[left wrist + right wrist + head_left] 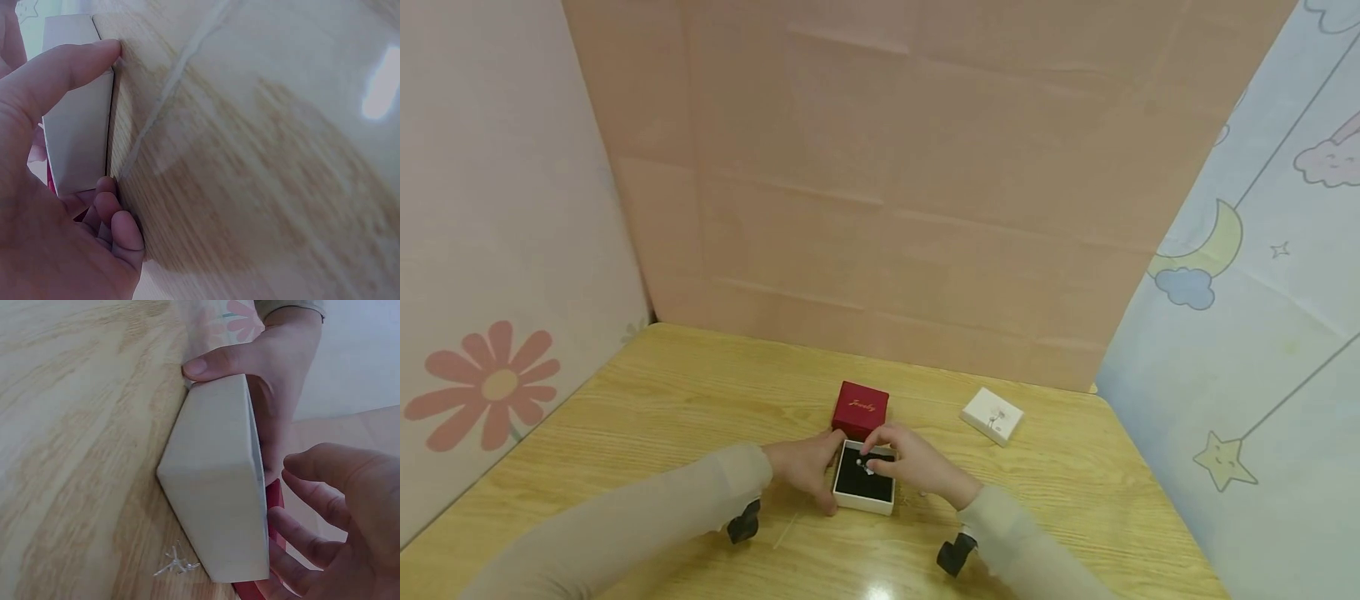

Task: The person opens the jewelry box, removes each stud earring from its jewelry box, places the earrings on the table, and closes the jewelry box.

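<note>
A white box [863, 505] stands uncovered on the table, with a black insert [852, 482] inside. On the insert lies a small, silvery piece of jewelry [869, 471], its exact kind too small to tell. My left hand [807, 468] holds the box by its left side; the thumb [81, 64] lies along the front corner and the other fingers reach round the far side. Above the insert, my right hand [917, 463] has its thumb and index fingertips close to the jewelry, with a gap between them. In the right wrist view, its fingers [306, 540] reach over the box's rim.
A red box [861, 408] with gold lettering sits just behind the white one. Farther right lies a white lid [992, 415] with a printed drawing. A small, shiny branched piece [177, 562] lies beside the box. Cloth walls surround the wooden table [700, 400].
</note>
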`<state>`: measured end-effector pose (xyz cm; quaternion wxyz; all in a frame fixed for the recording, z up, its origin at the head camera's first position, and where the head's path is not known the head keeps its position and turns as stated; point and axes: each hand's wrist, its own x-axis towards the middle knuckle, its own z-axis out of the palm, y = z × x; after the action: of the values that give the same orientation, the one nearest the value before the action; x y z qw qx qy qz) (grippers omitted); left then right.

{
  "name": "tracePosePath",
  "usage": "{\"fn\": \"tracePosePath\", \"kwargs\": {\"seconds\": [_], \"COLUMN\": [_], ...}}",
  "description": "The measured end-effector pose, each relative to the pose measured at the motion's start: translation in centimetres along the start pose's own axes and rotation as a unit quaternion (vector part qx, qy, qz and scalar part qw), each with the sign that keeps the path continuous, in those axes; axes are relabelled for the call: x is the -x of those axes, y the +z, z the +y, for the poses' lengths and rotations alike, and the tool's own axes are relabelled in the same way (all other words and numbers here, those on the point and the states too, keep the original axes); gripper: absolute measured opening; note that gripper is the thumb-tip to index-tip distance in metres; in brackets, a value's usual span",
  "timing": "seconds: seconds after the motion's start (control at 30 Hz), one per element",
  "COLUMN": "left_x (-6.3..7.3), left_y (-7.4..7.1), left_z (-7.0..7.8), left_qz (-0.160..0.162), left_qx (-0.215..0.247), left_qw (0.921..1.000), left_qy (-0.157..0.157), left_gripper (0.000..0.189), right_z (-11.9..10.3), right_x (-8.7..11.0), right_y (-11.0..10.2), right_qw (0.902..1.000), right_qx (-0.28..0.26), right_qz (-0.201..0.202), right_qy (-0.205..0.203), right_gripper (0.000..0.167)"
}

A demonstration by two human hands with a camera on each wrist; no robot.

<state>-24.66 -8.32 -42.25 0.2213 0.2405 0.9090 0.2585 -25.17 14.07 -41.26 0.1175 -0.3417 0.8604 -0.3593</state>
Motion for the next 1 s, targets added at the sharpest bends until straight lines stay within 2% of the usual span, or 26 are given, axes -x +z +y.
{"fn": "tracePosePath", "kwargs": {"seconds": [0.3,0.5,1.0], "left_x": [0.0,0.2,0.1], "left_y": [-0.1,-0.2,0.0], "left_z": [0.1,0.2,0.1], "left_qz": [-0.003,-0.005,-0.003], "left_qx": [0.005,0.01,0.008], "left_qw": [1.0,0.9999,1.0], "left_qy": [0.0,-0.005,-0.003], "left_gripper": [0.079,0.077,0.076], "right_z": [0.0,0.3,0.2], "right_x": [-0.3,-0.7,-1.1], "right_y": [0.3,0.8,1.2], "right_qw": [0.9997,0.9986,0.9951], "right_qx": [0.012,0.04,0.089], "right_qz": [-0.011,-0.02,-0.032], "right_qy": [0.019,0.03,0.026], "right_gripper": [0.014,0.014,0.017]}}
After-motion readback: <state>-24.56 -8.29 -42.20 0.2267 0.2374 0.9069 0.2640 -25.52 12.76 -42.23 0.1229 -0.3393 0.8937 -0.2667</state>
